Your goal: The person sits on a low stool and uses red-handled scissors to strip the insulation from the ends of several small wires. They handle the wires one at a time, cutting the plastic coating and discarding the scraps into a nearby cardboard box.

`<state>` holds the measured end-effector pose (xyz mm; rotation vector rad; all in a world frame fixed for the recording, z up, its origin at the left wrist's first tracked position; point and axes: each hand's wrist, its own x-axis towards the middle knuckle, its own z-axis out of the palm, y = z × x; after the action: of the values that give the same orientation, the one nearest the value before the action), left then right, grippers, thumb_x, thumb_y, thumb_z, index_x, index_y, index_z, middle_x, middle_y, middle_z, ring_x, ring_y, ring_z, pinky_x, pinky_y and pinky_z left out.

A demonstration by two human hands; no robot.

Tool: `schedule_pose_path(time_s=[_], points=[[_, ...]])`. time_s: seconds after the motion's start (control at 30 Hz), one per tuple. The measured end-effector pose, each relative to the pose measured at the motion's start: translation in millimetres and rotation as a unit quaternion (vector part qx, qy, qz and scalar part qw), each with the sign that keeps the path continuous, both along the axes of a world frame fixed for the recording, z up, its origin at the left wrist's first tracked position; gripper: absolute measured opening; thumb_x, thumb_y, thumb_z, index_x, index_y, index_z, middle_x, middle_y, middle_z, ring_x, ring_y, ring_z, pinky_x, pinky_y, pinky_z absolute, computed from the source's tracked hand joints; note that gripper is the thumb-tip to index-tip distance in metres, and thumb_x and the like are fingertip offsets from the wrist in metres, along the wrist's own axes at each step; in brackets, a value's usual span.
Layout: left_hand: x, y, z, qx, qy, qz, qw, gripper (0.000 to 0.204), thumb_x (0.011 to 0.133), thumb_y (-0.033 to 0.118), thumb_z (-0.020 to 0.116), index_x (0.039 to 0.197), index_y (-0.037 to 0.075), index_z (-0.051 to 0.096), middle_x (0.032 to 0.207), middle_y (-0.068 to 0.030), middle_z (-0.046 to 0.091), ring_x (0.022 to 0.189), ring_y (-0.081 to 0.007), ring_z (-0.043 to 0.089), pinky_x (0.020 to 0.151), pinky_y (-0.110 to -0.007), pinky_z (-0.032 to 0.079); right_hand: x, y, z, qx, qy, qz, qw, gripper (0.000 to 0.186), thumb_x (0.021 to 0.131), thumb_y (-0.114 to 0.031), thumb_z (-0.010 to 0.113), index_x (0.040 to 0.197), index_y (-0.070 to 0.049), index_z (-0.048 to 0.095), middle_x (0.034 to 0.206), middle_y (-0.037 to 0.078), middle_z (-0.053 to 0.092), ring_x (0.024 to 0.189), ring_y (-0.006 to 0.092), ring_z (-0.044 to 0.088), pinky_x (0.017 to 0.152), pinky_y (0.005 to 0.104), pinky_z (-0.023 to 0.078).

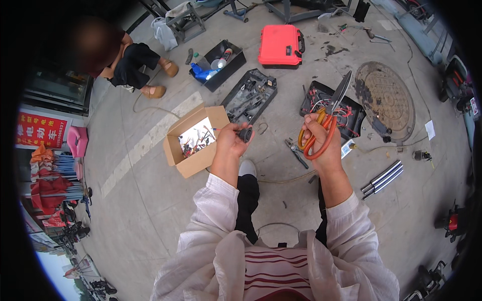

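My left hand (pixel 232 144) is closed around a small round black part (pixel 245 134), beside the right edge of an open cardboard box (pixel 193 165). Short wires with coloured ends (pixel 193 145) lie inside that box. In my right hand (pixel 324 148) is a pair of scissors (pixel 334 105) with orange handles, blades pointing up and away from me. Behind the blades, a black tray (pixel 356 123) full of red and white wiring rests on the ground. A pair of pliers (pixel 297 153) lies just left of my right hand.
A red hard case (pixel 281 45), a black bin (pixel 236 57) with bottles and a black plastic tray (pixel 251 95) stand farther off. Metal tubes (pixel 381 179) lie at right, below a manhole cover (pixel 386 100). A person (pixel 133 65) sits at the far left.
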<state>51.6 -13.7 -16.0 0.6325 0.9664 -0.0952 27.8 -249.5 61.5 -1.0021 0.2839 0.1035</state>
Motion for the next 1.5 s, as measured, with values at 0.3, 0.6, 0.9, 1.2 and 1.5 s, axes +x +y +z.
schedule_pose_path(time_s=[0.3, 0.6, 0.9, 1.2, 1.5], points=[[26, -7, -6, 0.040, -0.223, 0.035, 0.973, 0.030, 0.095, 0.023, 0.058, 0.113, 0.000, 0.049, 0.118, -0.0148, 0.056, 0.118, -0.0303, 0.048, 0.103, -0.041, 0.040, -7, 3, 0, -0.001, 0.038, 0.055, 0.998, 0.019, 0.088, -0.013, 0.064, 0.098, 0.001, 0.058, 0.076, 0.005, 0.056, 0.059, 0.0092, 0.052, 0.053, 0.0252, 0.046], [-8, -86, 73, 0.133, -0.315, -0.289, 0.894, 0.031, 0.094, 0.022, 0.060, 0.115, -0.001, 0.060, 0.100, -0.0081, 0.066, 0.079, -0.0111, 0.058, 0.074, -0.024, 0.047, -11, 5, -5, -0.009, 0.030, 0.076, 0.997, 0.016, 0.086, -0.013, 0.065, 0.094, 0.000, 0.059, 0.076, 0.004, 0.058, 0.058, 0.0081, 0.051, 0.050, 0.0227, 0.043], [-5, -101, 59, 0.078, -0.314, -0.254, 0.912, 0.018, 0.093, 0.018, 0.060, 0.099, 0.001, 0.063, 0.084, -0.0066, 0.066, 0.066, -0.0079, 0.055, 0.061, -0.022, 0.045, -14, -4, 0, 0.009, 0.005, 0.101, 0.995, 0.013, 0.089, -0.011, 0.062, 0.095, 0.001, 0.061, 0.075, 0.004, 0.060, 0.057, 0.0083, 0.052, 0.049, 0.0227, 0.043], [-7, -95, 64, 0.085, -0.333, -0.231, 0.910, 0.015, 0.094, 0.021, 0.061, 0.091, 0.006, 0.061, 0.075, -0.0043, 0.065, 0.063, -0.0071, 0.055, 0.059, -0.020, 0.044, -18, 8, 13, -0.060, -0.049, 0.119, 0.990, 0.012, 0.091, -0.011, 0.060, 0.091, 0.001, 0.058, 0.069, 0.005, 0.057, 0.053, 0.0091, 0.050, 0.048, 0.0239, 0.041], [-5, -97, 56, 0.169, -0.367, -0.213, 0.890, 0.013, 0.093, 0.018, 0.063, 0.089, 0.006, 0.060, 0.078, -0.0025, 0.066, 0.065, -0.0055, 0.052, 0.060, -0.020, 0.042, -17, 14, -2, -0.114, -0.030, 0.079, 0.990, 0.015, 0.094, -0.015, 0.060, 0.087, -0.002, 0.057, 0.067, 0.002, 0.057, 0.045, 0.0051, 0.045, 0.040, 0.0195, 0.036]])
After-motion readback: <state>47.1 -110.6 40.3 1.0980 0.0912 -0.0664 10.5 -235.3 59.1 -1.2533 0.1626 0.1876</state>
